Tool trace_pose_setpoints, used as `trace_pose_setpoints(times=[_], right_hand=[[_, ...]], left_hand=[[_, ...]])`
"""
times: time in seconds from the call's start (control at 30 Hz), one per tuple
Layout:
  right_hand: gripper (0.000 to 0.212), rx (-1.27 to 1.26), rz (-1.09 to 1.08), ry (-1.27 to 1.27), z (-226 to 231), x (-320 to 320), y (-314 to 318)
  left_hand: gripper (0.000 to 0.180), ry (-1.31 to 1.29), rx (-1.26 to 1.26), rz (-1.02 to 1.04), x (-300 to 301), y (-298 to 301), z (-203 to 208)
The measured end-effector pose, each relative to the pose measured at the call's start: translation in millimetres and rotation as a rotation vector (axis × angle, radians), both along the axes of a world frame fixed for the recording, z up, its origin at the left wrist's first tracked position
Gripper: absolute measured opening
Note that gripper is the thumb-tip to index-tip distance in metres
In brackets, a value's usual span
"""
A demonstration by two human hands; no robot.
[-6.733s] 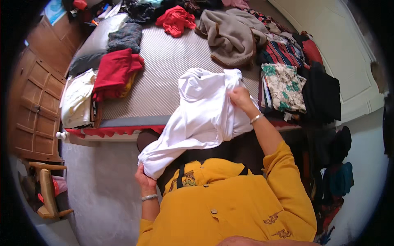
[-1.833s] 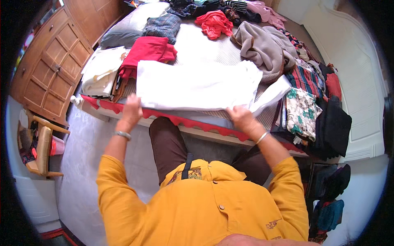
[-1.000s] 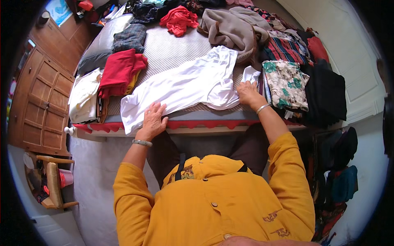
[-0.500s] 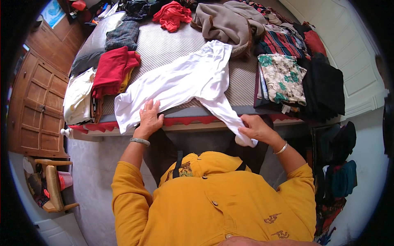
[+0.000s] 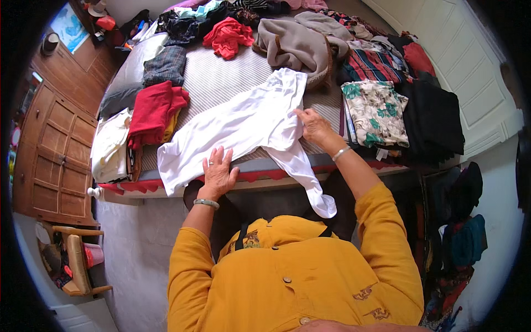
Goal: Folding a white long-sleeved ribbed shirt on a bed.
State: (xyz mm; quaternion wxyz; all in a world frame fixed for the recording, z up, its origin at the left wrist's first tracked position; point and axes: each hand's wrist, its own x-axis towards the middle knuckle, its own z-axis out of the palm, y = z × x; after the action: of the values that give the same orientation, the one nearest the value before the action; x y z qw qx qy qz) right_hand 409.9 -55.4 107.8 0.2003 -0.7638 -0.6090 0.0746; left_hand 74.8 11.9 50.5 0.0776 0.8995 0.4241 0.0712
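Observation:
A white long-sleeved shirt (image 5: 238,123) lies spread at a slant over the near side of the bed. One sleeve (image 5: 304,177) hangs over the bed's front edge, its cuff dangling free. My left hand (image 5: 219,171) rests flat on the lower part of the shirt, fingers spread. At the shirt's right edge, above the hanging sleeve, my right hand (image 5: 316,127) is closed with its fingertips on the white fabric. Its palm side is hidden.
Folded red clothes (image 5: 155,113) and white ones (image 5: 110,146) are stacked at left. A floral folded garment (image 5: 376,113) and black clothes (image 5: 434,119) sit at right. Behind lie a grey-brown fleece (image 5: 296,47) and a crumpled red cloth (image 5: 228,37). A wooden cabinet (image 5: 55,155) stands left.
My right hand has let go of the sleeve near its cuff and moved up to the shirt's right edge. The sleeve now hangs down. My left hand stays flat on the shirt.

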Motion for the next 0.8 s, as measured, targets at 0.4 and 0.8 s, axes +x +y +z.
trace_pose_setpoints(times=[0.4,0.8], right_hand=[[0.018,-0.168,0.035,-0.43,6,11,43],[0.01,0.074,0.482,-0.548,41,8,12]], left_hand=[[0.065,-0.051,0.05,-0.01,-4,-2,-8],[0.065,-0.052,-0.005,0.003,-2,1,-6]])
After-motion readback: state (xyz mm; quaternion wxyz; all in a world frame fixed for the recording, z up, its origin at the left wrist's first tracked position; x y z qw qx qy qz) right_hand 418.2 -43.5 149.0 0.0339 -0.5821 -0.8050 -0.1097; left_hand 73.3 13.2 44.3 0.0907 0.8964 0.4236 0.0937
